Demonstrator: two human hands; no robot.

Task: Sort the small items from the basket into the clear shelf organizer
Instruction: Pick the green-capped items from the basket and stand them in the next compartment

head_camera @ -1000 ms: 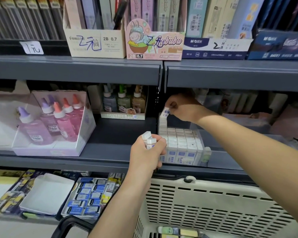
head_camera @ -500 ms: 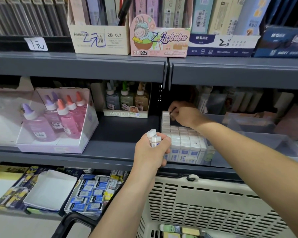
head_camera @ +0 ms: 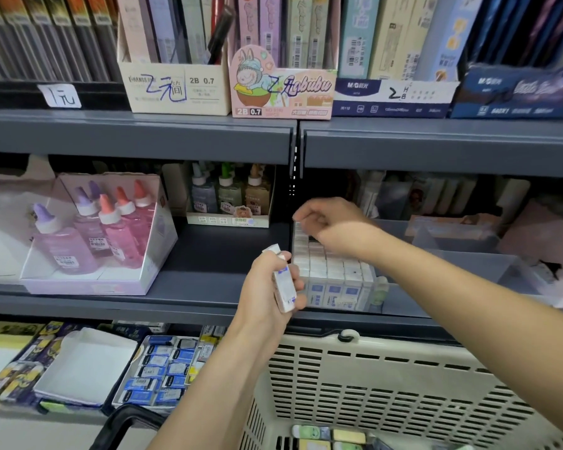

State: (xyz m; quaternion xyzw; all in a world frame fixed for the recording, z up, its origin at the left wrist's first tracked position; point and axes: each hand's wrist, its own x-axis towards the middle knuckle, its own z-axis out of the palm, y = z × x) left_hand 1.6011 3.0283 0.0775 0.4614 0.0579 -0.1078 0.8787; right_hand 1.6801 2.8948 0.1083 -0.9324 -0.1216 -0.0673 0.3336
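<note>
At the middle shelf [head_camera: 208, 289], just above the basket [head_camera: 387, 378], both hands are up in front of the organizer [head_camera: 462, 254]. The left hand [head_camera: 264, 293] is curled round a couple of erasers [head_camera: 284, 289]: one lies slanted across the fingers with its blue-and-white sleeve facing out, and another pokes up white out of the top of the fist. That handful sits just to the left of the organizer's front corner, near it but not touching. The right hand [head_camera: 333, 224] hovers over the organizer's left compartment with its fingers bent downward; it is blurred, and I cannot tell whether the fingertips pinch anything. Right under it, packed rows [head_camera: 333, 271] of the same erasers stand on end and fill that compartment to the front wall, with a pale green item [head_camera: 379, 289] wedged at their right end. The compartments further right hold other stock too hazy to name. A few coloured pieces [head_camera: 325, 435] lie at the bottom of the basket. To the left on the shelf stands a carton of pink and purple bottles [head_camera: 95, 232].
</note>
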